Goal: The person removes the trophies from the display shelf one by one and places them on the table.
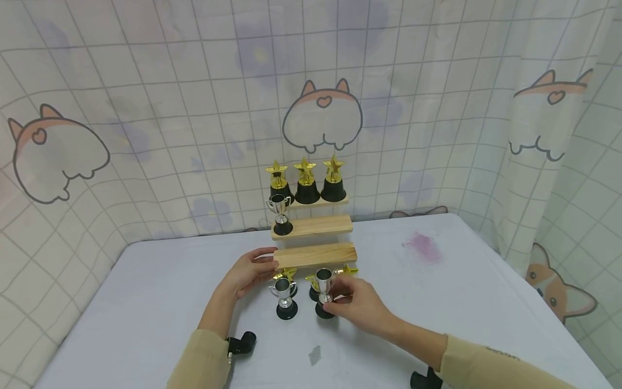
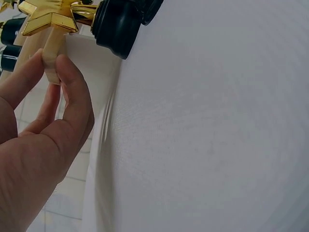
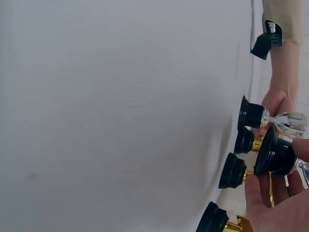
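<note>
My left hand pinches the left end of the lowest board of a stepped wooden shelf, between thumb and fingers in the left wrist view. With my right hand I hold a small silver trophy cup with a black base. Whether that base touches the table cannot be told. Left of it another silver trophy cup stands upright on the table. Behind these two, gold star trophies stand before the lowest board, partly hidden by the cups and my right hand.
Three gold star trophies stand on the shelf's top board. One silver trophy cup is at the left end of the middle board. A white cloth covers the table, and a patterned curtain hangs behind.
</note>
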The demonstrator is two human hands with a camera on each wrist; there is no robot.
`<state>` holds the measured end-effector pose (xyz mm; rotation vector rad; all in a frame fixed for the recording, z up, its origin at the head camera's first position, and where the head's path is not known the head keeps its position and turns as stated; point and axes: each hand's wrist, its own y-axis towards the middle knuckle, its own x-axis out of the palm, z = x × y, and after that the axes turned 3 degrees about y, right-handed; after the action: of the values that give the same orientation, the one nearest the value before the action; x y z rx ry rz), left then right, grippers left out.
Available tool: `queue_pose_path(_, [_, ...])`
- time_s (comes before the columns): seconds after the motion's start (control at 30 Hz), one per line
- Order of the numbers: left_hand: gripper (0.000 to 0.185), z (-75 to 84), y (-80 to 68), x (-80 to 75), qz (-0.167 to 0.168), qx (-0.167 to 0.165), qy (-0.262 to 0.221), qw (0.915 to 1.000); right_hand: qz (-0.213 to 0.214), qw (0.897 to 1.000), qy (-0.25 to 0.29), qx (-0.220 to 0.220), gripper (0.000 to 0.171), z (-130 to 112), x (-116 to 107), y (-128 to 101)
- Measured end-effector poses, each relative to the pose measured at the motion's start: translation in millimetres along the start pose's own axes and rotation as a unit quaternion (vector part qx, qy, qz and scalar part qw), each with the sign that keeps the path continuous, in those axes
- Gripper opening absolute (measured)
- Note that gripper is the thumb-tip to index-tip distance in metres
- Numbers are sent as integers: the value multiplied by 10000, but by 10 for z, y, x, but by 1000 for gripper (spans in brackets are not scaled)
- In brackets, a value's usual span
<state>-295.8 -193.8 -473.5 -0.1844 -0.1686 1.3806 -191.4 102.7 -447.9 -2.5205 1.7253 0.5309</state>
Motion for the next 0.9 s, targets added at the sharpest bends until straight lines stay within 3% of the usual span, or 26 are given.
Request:
queue_pose_path(0.33, [56, 2, -2, -2, 5, 2, -1, 10000, -33, 9997, -42, 217, 29, 116, 46, -9])
queue_pose_path(0.6, [56, 7, -3, 2, 31, -5, 7, 10000, -21, 9999, -12, 110, 27, 155, 80, -5])
queue_pose_path(0.9, [57, 6, -15, 5, -3, 25, -25, 10000, -79, 9994, -337, -30, 25, 222, 115, 38])
